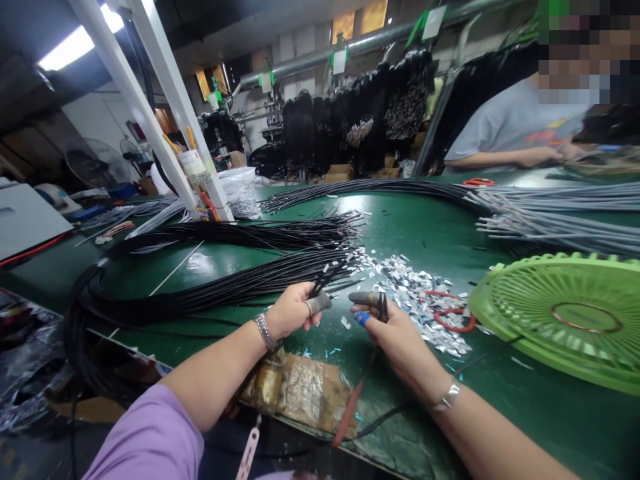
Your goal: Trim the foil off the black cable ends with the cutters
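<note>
My left hand (293,310) is closed, its grey finger cot pinching the ends of a few black wires (320,287) from the long black wire bundle (210,287) lying across the green table (410,233). My right hand (387,327) is closed too, with grey and blue finger cots, pinching a short dark wire end (383,307) upright. The two hands sit a few centimetres apart near the table's front edge. Just beyond them lies a heap of small silver foil scraps (420,293).
Red-handled scissors (450,320) lie in the scraps. A green fan grille (560,313) lies at right. Grey cable bundles (555,213) stretch across the far right, where another person (515,127) works. White posts (165,113) stand at the back left. Taped padding (300,387) covers the front edge.
</note>
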`<state>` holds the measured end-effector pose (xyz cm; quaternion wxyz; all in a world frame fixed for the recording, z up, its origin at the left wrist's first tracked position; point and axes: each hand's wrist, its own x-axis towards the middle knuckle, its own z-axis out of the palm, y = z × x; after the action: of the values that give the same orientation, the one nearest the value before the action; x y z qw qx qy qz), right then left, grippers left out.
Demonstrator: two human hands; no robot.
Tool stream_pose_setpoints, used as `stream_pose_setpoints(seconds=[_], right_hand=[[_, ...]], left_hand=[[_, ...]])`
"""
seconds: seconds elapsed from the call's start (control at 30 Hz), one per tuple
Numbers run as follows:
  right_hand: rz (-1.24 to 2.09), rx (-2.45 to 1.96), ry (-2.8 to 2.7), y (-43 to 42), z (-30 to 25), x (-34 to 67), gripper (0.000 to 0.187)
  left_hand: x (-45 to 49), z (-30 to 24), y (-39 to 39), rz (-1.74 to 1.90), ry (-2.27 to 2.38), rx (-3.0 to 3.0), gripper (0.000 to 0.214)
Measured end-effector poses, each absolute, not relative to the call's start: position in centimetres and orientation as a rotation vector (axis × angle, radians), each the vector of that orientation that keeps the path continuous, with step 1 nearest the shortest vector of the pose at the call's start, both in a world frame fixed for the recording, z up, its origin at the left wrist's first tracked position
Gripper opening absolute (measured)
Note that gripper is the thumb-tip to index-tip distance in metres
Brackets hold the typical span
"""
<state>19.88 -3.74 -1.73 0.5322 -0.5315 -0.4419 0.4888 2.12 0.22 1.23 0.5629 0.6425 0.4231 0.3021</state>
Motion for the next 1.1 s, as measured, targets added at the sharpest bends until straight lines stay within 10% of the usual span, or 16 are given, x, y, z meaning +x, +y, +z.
stream_pose_setpoints(seconds=[0.47, 1.1], right_hand=[[1.223, -1.157, -1.114, -4.2, -2.7, 18.2, 0.038], [1.572, -1.059, -0.978, -3.6, -2.4, 19.1, 0.032]], left_hand=[[2.3, 0.2, -0.3, 0.660, 1.008, 1.924, 0.019], [2.2, 1.2, 0.2, 0.461, 0.906, 1.389, 0.049]])
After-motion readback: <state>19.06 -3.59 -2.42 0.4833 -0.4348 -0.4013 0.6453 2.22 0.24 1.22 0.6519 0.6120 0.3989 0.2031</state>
